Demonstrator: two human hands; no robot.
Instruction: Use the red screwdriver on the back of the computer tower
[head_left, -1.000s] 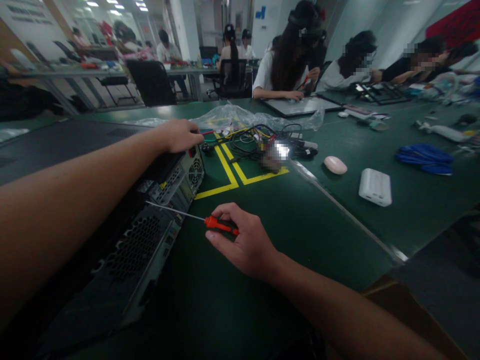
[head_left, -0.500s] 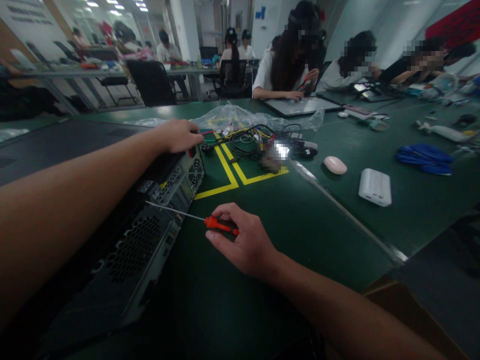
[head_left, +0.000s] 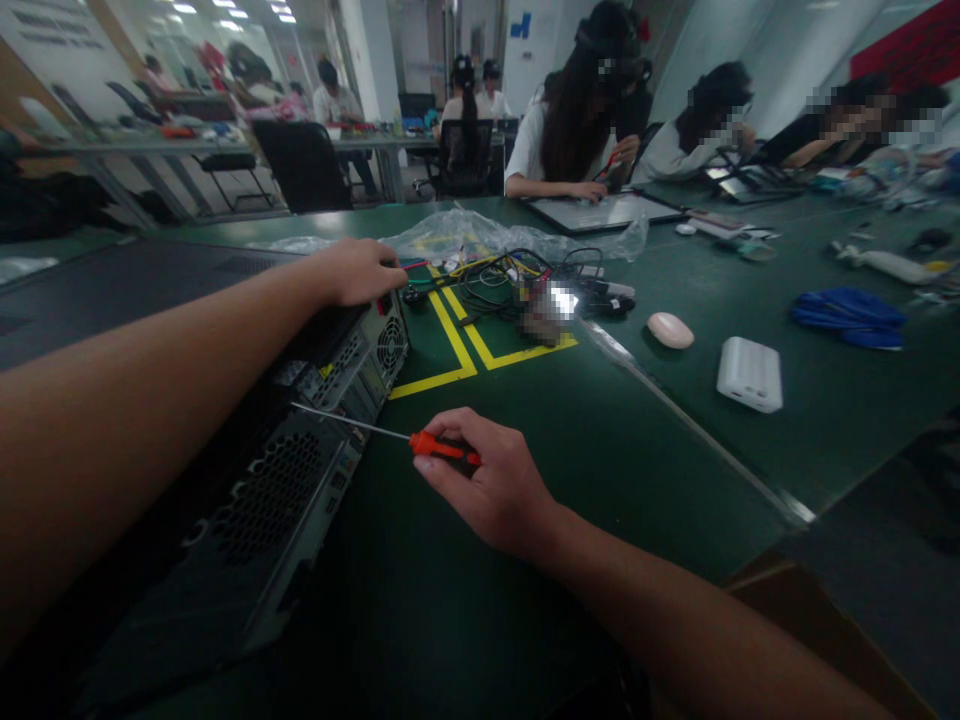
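On left side of counter (head_left: 615, 430), head view: black PC case (head_left: 150, 285) lies w/ rear facing right. Left hand (head_left: 356, 272) rests over its far rear corner; can't tell if that grip clasps the edge. Right hand (head_left: 491, 475) has narrow grip, holding screwdriver (head_left: 442, 448) by orange-&-black handle, shaft pointing left to case's rear; tip contact unclear. Tangled cables (head_left: 491, 287) lie on far side of right hand; pink oval obj. (head_left: 670, 331) & white box (head_left: 750, 375) sit farther right.

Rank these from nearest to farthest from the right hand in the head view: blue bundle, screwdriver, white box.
1. Screwdriver, held in the right hand.
2. White box, off to the right.
3. Blue bundle, farther right, beyond the box.
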